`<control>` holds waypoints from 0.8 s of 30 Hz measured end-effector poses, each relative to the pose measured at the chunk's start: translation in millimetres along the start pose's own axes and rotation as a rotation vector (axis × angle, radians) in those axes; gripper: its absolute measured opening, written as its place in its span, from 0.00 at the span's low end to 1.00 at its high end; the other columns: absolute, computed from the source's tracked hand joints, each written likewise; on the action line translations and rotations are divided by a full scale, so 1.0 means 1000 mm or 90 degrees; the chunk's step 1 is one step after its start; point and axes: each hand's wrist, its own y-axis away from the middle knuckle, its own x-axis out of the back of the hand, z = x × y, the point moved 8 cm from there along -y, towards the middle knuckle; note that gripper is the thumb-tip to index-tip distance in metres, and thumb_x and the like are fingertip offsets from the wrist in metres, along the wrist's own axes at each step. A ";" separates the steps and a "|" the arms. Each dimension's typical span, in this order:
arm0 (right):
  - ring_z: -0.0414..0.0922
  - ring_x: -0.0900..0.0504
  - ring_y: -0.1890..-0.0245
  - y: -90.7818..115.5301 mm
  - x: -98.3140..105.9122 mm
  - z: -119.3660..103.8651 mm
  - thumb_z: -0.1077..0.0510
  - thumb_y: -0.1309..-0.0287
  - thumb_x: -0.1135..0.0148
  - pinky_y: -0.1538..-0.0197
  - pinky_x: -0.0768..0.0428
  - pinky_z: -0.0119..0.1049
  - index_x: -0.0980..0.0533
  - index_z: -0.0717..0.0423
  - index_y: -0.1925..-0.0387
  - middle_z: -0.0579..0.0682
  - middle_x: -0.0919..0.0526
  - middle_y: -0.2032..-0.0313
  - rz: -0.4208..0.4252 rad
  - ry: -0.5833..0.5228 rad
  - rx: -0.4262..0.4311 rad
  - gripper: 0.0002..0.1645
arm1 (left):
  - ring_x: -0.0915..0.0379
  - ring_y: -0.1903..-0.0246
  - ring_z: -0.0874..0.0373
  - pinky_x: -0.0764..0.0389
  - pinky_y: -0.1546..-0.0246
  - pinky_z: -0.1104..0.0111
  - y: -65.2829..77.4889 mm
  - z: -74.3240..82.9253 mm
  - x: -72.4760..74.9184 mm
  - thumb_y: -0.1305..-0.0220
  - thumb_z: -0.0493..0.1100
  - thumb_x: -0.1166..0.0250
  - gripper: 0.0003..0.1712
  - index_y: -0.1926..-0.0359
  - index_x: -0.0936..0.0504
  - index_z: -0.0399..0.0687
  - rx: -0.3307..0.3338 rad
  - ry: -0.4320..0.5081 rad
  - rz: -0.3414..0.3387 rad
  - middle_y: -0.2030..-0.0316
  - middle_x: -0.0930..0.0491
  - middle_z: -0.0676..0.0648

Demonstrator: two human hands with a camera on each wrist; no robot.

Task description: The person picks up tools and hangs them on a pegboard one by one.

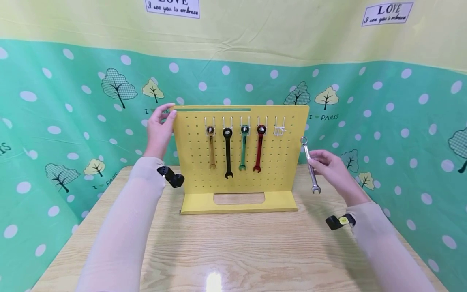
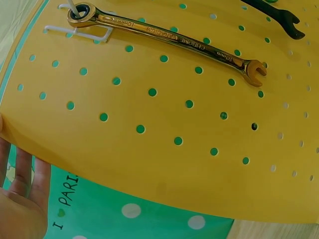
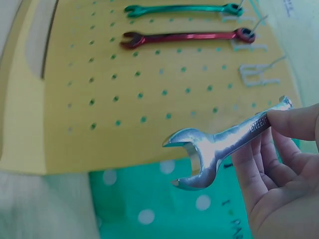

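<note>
My right hand [image 1: 327, 165] pinches a silver combination wrench [image 1: 311, 172] between thumb and fingers, just right of the yellow pegboard [image 1: 237, 182]. Its ring end points up and its open-ended jaw [image 3: 197, 159] points down. At the board's upper left corner my left hand [image 1: 159, 132] grips the edge, fingers partly behind the board in the left wrist view. Four hooks carry wrenches by their ring ends: a gold wrench [image 1: 212, 152], a black wrench [image 1: 228, 154], a green wrench [image 1: 243, 150] and a red wrench [image 1: 259, 150]. The rightmost white hook [image 1: 279, 130] holds no wrench.
The pegboard stands upright on its yellow base [image 1: 197, 207], which has a cut-out, on a wood-grain table [image 1: 233, 247]. Behind and at both sides hangs a green and yellow dotted curtain [image 1: 226, 77].
</note>
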 end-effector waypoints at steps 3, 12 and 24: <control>0.45 0.20 0.54 -0.002 -0.004 -0.012 0.48 0.26 0.44 0.51 0.17 0.31 0.34 0.64 0.34 0.59 0.23 0.47 -0.006 -0.011 0.010 0.30 | 0.22 0.57 0.56 0.17 0.55 0.68 0.000 0.000 0.001 0.28 0.54 0.40 0.20 0.38 0.21 0.62 -0.001 -0.001 0.004 0.51 0.24 0.49; 0.45 0.21 0.54 -0.008 -0.018 -0.041 0.49 0.27 0.42 0.50 0.17 0.31 0.32 0.64 0.36 0.63 0.24 0.46 -0.006 -0.063 0.049 0.28 | 0.22 0.56 0.56 0.18 0.53 0.65 0.002 0.001 0.002 0.28 0.54 0.40 0.22 0.36 0.23 0.59 0.001 0.002 -0.001 0.50 0.25 0.50; 0.46 0.20 0.57 -0.019 -0.034 -0.045 0.53 0.29 0.40 0.50 0.16 0.35 0.30 0.66 0.39 0.55 0.21 0.54 -0.012 -0.123 0.073 0.26 | 0.22 0.55 0.57 0.17 0.52 0.66 0.001 0.000 0.002 0.28 0.54 0.40 0.20 0.38 0.22 0.63 0.014 0.001 0.003 0.49 0.25 0.50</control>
